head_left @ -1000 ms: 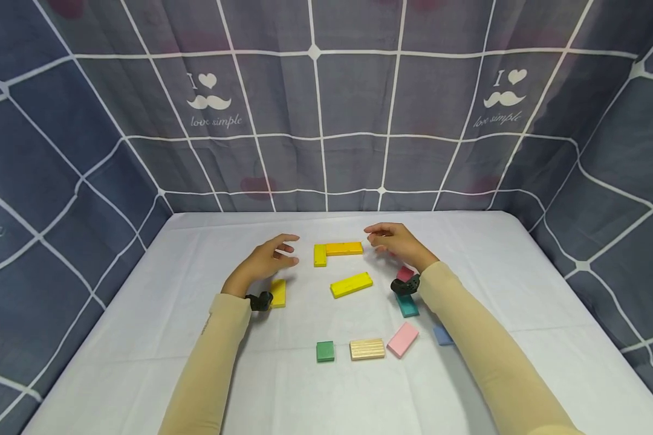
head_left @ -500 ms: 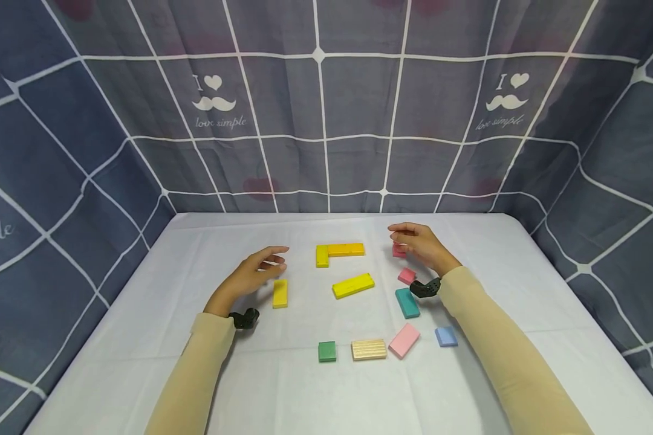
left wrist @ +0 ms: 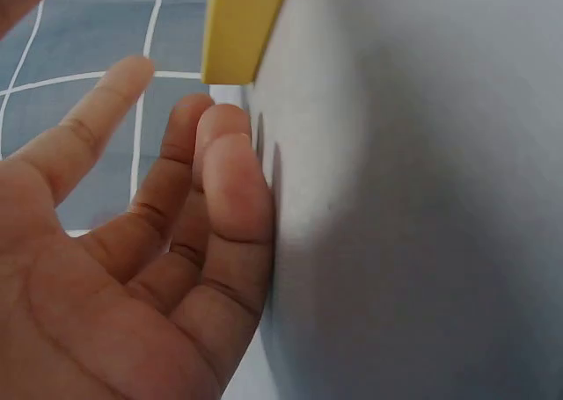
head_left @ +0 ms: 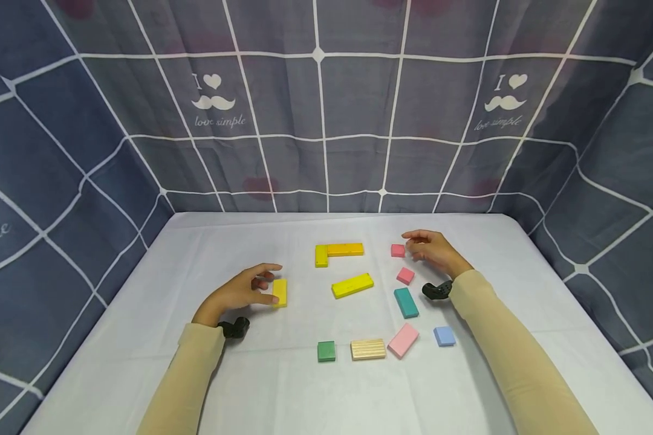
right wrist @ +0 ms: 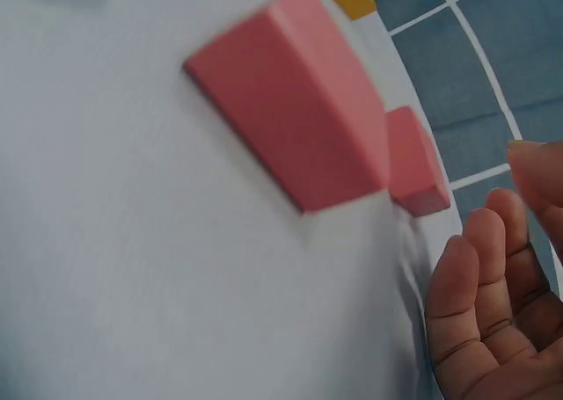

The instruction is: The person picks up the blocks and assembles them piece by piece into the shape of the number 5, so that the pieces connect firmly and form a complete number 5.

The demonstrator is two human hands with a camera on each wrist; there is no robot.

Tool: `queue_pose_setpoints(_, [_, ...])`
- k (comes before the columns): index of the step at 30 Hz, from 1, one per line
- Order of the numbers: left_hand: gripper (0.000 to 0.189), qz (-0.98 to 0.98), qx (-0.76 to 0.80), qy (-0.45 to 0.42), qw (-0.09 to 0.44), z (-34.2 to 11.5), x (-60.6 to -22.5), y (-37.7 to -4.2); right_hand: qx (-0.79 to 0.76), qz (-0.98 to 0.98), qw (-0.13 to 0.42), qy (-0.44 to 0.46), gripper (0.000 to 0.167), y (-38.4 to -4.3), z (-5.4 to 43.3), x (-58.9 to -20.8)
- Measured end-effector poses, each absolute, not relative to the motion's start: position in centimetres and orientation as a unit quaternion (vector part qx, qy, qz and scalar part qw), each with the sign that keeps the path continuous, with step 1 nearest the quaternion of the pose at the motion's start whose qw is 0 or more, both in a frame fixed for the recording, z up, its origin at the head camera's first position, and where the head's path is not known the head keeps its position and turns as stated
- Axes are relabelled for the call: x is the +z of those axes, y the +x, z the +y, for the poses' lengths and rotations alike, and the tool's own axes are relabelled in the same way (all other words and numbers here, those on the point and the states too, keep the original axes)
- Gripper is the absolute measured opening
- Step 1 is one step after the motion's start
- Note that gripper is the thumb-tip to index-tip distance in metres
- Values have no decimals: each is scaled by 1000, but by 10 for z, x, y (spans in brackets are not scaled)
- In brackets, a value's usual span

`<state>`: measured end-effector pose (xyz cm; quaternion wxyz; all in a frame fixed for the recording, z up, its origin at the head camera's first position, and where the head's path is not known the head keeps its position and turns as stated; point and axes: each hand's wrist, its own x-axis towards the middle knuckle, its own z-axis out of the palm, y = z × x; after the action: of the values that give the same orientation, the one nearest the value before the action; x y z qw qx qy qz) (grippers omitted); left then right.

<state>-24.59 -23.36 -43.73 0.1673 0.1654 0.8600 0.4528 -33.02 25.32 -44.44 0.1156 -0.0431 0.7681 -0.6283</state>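
Note:
My left hand is at the left beside a flat yellow block, its thumb tip overlapping the block's near left corner in the head view. In the left wrist view this hand's fingers are loosely bent below the yellow block, with a gap between. At the right, my right hand hovers loosely bent beside a small red block. A second red block lies just nearer. The right wrist view shows the fingers apart from both red blocks and holding nothing.
Orange and yellow blocks form a corner at the back, with a slanted yellow bar nearer. Teal, pink, blue, ridged gold and green blocks lie on the white cloth.
My left hand has drawn back toward me and come down beside the yellow block. My right hand has moved right, and the farther red block, largely hidden before, is uncovered.

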Motion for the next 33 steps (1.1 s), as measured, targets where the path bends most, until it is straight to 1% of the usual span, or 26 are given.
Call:
queue_pose_setpoints(6, [68, 860, 454, 153, 174, -236, -440, -247, -587, 795, 143, -53, 54, -336, 259, -450])
queue_pose_setpoints(11, [65, 864, 448, 148, 176, -237, -445, -250, -530, 830, 158, -67, 54, -338, 261, -449])
queue_pose_setpoints(18, [62, 867, 440, 157, 172, -236, -447, -250, -495, 853, 151, -69, 52, -338, 256, -443])
queue_pose_setpoints(24, [63, 865, 446, 154, 171, -236, -443, -247, -478, 864, 146, -65, 44, -340, 252, -441])
queue_pose_setpoints(33, [63, 862, 455, 138, 176, -236, -442, -246, -461, 871, 148, -83, 42, -345, 242, -438])
